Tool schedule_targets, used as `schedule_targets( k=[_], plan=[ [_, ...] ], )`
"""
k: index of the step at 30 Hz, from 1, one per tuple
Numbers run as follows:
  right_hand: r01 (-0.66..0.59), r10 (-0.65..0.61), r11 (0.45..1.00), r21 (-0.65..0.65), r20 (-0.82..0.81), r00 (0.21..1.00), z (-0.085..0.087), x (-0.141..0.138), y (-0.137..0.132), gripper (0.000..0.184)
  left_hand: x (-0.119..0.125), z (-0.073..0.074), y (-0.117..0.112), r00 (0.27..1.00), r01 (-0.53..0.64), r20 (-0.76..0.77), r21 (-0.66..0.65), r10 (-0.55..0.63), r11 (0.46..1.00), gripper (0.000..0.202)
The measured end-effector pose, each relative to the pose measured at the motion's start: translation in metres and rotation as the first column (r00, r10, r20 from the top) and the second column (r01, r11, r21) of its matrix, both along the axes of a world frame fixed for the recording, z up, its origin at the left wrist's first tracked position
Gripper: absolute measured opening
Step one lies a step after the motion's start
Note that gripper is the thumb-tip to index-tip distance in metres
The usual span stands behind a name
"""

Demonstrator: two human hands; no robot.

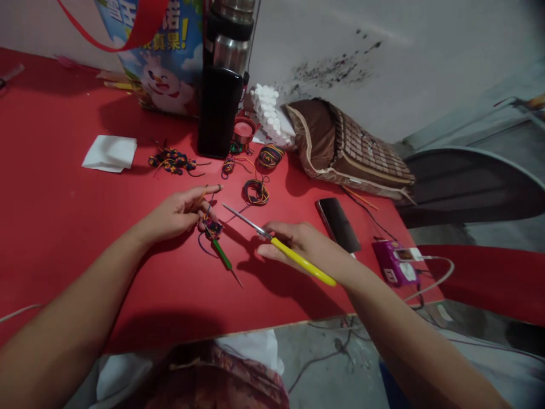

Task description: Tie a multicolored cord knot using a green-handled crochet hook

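In my left hand (181, 213) is a small dark multicoloured crochet piece (213, 229), pinched between the fingers, with a strand of yarn running up to the raised index finger. A crochet hook (222, 254) with a green handle is stuck in the piece and points down to the right. My right hand (293, 244) holds a pair of scissors (298, 258) with yellow handles. The blades look closed together, their tip a little right of my left fingers. A yarn strand leads from the piece towards a loose coil of multicoloured yarn (256, 192).
Behind my hands lie a bundle of knotted yarn pieces (172, 161), folded white paper (109, 153) and a yarn ball (271, 155). A black phone (219, 113) stands upright against metal bottles (232, 45). Rightward are another phone (338, 224), a purple box (394, 264) with a cable, and a brown bag (349, 147).
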State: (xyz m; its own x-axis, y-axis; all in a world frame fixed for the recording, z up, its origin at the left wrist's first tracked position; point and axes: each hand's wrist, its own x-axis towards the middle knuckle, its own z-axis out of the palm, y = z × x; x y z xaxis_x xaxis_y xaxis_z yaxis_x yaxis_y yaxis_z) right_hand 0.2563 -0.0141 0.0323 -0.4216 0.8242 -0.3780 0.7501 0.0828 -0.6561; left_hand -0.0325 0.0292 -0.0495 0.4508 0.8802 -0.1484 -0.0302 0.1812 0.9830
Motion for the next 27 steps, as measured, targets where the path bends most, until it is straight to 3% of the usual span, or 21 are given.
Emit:
schedule_targets(
  k=[5,27],
  plan=[
    [-0.076,0.076,0.997,-0.001,0.054,0.996,-0.004,-0.009,0.01,0.065,0.001,0.001,0.002,0.998,0.044,-0.05,0.022,-0.043,0.999,0.08],
    [0.011,-0.013,0.998,-0.056,-0.026,1.0,-0.014,-0.017,0.019,0.068,-0.001,-0.004,0.001,0.996,0.092,0.001,0.027,-0.092,0.995,0.078]
  ],
)
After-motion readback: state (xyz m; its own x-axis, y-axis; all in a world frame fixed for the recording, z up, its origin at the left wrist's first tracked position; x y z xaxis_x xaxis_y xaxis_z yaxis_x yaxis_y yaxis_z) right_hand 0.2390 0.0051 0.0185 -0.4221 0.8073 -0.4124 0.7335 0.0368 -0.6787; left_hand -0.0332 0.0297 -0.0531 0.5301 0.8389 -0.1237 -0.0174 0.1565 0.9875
